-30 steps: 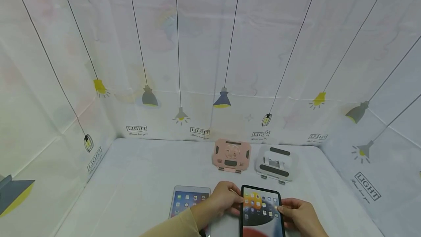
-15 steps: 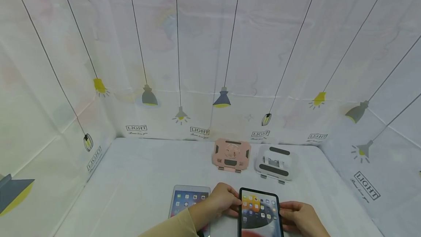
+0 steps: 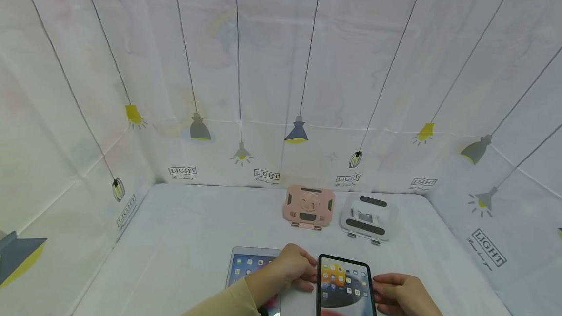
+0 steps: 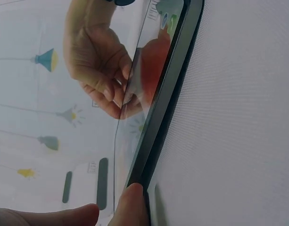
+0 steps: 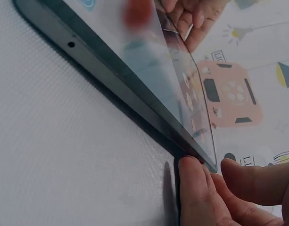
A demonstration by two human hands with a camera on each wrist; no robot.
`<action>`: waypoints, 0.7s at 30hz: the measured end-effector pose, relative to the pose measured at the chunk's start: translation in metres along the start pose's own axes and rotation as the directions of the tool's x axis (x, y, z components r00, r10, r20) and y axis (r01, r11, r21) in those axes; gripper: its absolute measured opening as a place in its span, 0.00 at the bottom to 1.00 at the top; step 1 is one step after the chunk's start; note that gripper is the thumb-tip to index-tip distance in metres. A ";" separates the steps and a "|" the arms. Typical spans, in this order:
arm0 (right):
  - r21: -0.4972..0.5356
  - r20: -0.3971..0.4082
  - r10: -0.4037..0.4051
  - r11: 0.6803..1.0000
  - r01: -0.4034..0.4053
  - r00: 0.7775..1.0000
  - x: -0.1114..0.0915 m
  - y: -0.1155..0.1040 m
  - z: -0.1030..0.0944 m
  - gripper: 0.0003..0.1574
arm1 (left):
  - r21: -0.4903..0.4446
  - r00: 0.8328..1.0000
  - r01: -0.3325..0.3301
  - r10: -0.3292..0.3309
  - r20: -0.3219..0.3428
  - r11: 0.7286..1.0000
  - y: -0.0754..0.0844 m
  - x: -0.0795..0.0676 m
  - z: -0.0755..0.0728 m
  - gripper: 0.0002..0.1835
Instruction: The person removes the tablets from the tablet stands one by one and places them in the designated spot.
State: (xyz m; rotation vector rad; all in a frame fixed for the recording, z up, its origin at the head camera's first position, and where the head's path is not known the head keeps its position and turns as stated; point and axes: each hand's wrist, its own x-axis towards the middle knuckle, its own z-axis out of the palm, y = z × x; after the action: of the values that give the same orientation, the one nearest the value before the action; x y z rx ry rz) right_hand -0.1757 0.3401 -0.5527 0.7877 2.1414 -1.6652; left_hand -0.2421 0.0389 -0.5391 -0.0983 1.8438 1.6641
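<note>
A black-edged tablet (image 3: 344,286) with a lit home screen lies face up between my hands at the near side of the table. My left hand (image 3: 297,265) is at its left edge; in the left wrist view a fingertip (image 4: 132,197) touches the rim while the thumb stands off. At the right edge is my right hand (image 3: 405,292). One finger (image 5: 191,181) meets the rim in the right wrist view, and the thumb (image 5: 257,181) is apart from the glass. Under my left forearm lies a white-bordered tablet (image 3: 241,263), partly hidden.
Behind the tablets lie a pink folding stand (image 3: 325,201) and a silver stand with dark pads (image 3: 366,227). A white cloth wall (image 3: 263,87) printed with hanging lamps rises at the table's back edge and sides.
The black-edged tablet has shifted toward me and slightly left. My right thumb, on its screen a second ago, has come off, and both hands' grip has loosened.
</note>
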 end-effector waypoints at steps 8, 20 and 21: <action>0.038 0.009 0.004 0.999 -0.004 1.000 0.002 0.002 -0.003 0.22 | -0.056 0.999 -0.001 0.003 0.036 0.998 -0.004 0.004 -0.008 0.11; 0.025 0.000 0.001 1.000 -0.001 1.000 0.002 0.006 -0.005 0.24 | -0.066 0.996 -0.001 0.007 0.091 0.998 -0.008 0.005 -0.014 0.09; 0.025 -0.001 -0.001 1.000 0.001 1.000 0.002 0.007 -0.005 0.24 | -0.062 0.995 -0.002 0.008 0.095 0.998 -0.008 0.005 -0.014 0.09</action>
State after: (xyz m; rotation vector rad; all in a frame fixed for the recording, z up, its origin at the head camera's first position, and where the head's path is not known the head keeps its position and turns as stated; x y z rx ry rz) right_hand -0.1727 0.3460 -0.5579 0.7957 2.1257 -1.6956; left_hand -0.2479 0.0265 -0.5488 -0.0391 1.7238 1.7001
